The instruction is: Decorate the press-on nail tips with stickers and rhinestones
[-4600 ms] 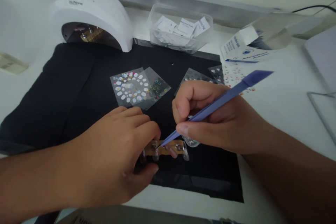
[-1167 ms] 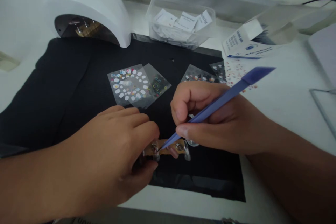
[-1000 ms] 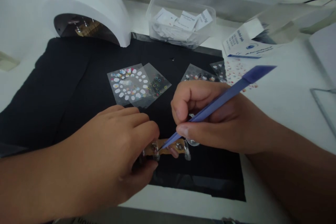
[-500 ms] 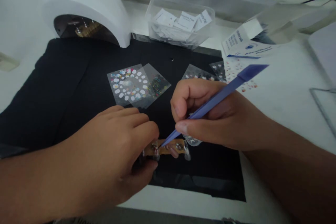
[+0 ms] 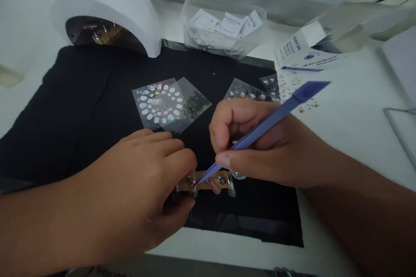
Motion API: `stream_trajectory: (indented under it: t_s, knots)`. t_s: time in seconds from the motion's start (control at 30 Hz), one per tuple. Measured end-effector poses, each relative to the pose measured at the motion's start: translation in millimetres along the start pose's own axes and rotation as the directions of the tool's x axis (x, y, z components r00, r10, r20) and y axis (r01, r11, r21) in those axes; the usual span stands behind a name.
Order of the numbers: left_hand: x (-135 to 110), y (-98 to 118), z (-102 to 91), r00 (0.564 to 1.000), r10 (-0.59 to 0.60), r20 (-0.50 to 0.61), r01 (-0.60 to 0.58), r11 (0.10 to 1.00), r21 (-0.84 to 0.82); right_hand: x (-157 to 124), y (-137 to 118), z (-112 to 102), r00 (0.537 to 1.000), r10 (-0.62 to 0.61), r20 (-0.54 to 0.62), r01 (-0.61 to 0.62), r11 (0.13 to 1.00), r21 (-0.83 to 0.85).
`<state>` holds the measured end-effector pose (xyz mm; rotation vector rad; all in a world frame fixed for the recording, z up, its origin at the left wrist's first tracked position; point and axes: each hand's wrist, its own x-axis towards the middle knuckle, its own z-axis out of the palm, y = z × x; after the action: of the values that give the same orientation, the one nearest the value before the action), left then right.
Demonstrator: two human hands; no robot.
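"Wooden strip [image 5: 204, 185]; where do you have it, and how is your left hand [image 5: 152, 186] set?"

"It sits over the near part of the black cloth [image 5: 84, 108], in front of you; your left hand is clamped on its left end, fingers bent over the top and thumb below; whether the strip rests on the cloth or is lifted slightly, I can't tell."

"And your right hand [image 5: 269, 156]?"

"You have it closed on a purple tool [image 5: 269, 123], thumb and fingers together round the shaft; the wide end slants up to the right, and the thin dark tip is at a clear false nail [image 5: 193, 191] just beside your left fingers; I can't tell if they touch."

"What else lies around you?"

"Two see-through sticker sheets [image 5: 162, 106] overlap on the cloth beyond your left hand; a small clear dish [image 5: 239, 175] peeks out below your right; at the back of the bench [image 5: 357, 160] stand a white lamp [image 5: 138, 17], with a second wooden piece [image 5: 108, 34] in its opening, a clear box [image 5: 224, 49] of white packets [image 5: 229, 25], and, to the right, a white carton [image 5: 302, 49] with blue print."
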<state>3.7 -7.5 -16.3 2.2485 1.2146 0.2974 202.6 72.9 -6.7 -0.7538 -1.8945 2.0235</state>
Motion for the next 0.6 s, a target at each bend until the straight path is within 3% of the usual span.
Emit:
stream_trajectory:
  t_s: [0.37, 0.6]
  knots:
    - [-0.7, -0.1, -0.5, 1.000, -0.002, 0.006, 0.001, 1.000, 0.010, 0.3, -2.2, 1.8, 1.000, 0.013, 0.012, -0.012, 0.998, -0.064]
    - [-2.2, -1.3, 1.0, 1.000, 0.022, -0.021, -0.021, 1.000, 0.019, 1.0, -1.9, 4.6, 0.999, -0.010, -0.034, 0.010, 1.000, -0.004]
